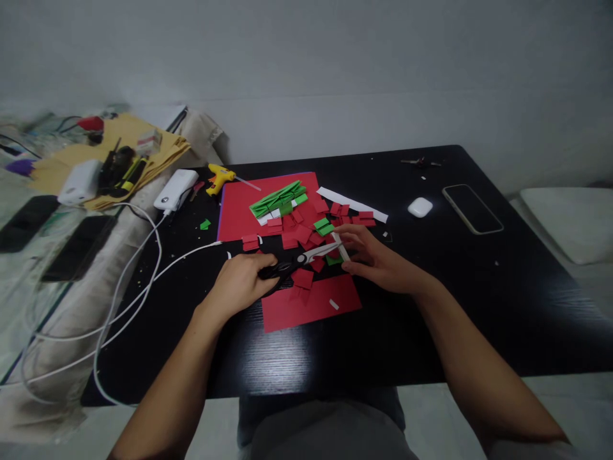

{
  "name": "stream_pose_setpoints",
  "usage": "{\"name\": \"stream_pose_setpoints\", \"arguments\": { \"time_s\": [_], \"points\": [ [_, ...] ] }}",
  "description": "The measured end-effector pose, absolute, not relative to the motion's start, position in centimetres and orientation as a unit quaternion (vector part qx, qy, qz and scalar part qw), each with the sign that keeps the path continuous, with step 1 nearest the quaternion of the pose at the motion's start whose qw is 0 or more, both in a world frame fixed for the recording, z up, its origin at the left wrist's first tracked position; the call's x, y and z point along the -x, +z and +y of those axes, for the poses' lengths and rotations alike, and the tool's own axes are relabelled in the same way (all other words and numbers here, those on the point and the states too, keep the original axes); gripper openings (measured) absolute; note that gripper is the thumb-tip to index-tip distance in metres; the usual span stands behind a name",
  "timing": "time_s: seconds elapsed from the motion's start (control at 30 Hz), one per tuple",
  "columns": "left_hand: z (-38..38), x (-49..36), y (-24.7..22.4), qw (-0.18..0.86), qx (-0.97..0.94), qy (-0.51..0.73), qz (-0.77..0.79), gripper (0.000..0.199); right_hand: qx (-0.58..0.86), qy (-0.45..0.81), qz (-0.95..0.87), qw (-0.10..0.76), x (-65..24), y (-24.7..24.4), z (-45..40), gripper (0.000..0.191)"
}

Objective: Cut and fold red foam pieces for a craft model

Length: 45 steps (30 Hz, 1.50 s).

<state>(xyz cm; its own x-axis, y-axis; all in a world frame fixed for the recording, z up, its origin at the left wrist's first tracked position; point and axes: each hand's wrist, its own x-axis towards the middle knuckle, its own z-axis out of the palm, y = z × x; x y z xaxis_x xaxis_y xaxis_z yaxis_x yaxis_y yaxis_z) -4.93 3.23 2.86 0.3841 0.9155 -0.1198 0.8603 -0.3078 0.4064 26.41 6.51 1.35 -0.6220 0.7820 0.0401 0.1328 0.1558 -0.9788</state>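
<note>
My left hand [246, 278] is closed around the black handles of a pair of scissors [302, 259], whose blades point right. Between the fingers of my right hand [366, 255] is a narrow white paper strip [341, 247], with the blade tips close against it. Beneath the scissors lie many small folded red paper pieces [302, 235] and a folded green piece [324, 226]. A red sheet [311, 313] rests in front, with a white scrap [334, 304] on it. Behind, a pleated green paper bundle [278, 199] lies on a larger red sheet [234, 211].
A yellow glue gun [220, 177] stands at the back left near a white power bank [176, 190] with white cables [158, 255]. A longer white strip [352, 203] lies behind my right hand. To the right are a white earbud case [420, 207], a phone [472, 209] and keys [421, 163].
</note>
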Motion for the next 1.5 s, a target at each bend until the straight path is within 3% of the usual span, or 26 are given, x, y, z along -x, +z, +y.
{"name": "stream_pose_setpoints", "arguments": {
  "time_s": [0.37,0.53,0.67,0.8,0.87,0.93,1.0,1.1,1.17,1.3,1.5],
  "points": [
    [3.7,4.5,3.1,0.138,-0.739,0.038,0.658,0.031,0.333,0.591,-0.677,0.285,-26.8,1.5,6.4,0.046],
    [3.9,4.7,2.7,0.097,-0.702,0.012,0.705,0.032,0.397,0.433,-0.737,0.333,-27.0,1.2,7.1,0.051],
    [4.0,4.7,2.3,0.094,-0.682,0.0,0.725,0.036,0.449,0.285,-0.788,0.309,-27.1,0.5,7.4,0.053],
    [3.9,4.7,2.3,0.088,-0.675,0.015,0.732,0.033,0.465,0.236,-0.813,0.259,-26.8,0.3,7.2,0.058],
    [3.9,4.7,2.3,0.088,-0.678,0.024,0.73,0.031,0.47,0.235,-0.8,0.289,-26.3,0.6,6.9,0.054],
    [3.9,4.9,2.3,0.093,-0.684,0.039,0.722,0.029,0.464,0.289,-0.757,0.358,-25.7,0.9,6.5,0.044],
    [3.8,5.0,2.3,0.088,-0.687,0.066,0.718,0.027,0.428,0.439,-0.674,0.412,-24.9,1.1,5.9,0.037],
    [3.6,4.7,2.0,0.11,-0.694,0.168,0.691,0.022,0.326,0.664,-0.551,0.387,-23.7,0.9,4.9,0.04],
    [3.3,4.0,1.6,0.204,-0.689,0.28,0.637,0.022,0.277,0.749,-0.493,0.346,-23.1,0.7,4.3,0.051],
    [2.7,1.8,0.8,0.448,-0.611,0.395,0.52,0.03,0.245,0.811,-0.431,0.309,-22.2,0.0,3.6,0.064],
    [2.3,0.2,0.2,0.553,-0.522,0.425,0.491,0.034,0.238,0.818,-0.436,0.291,-21.7,-0.6,3.4,0.065]
  ]
}}
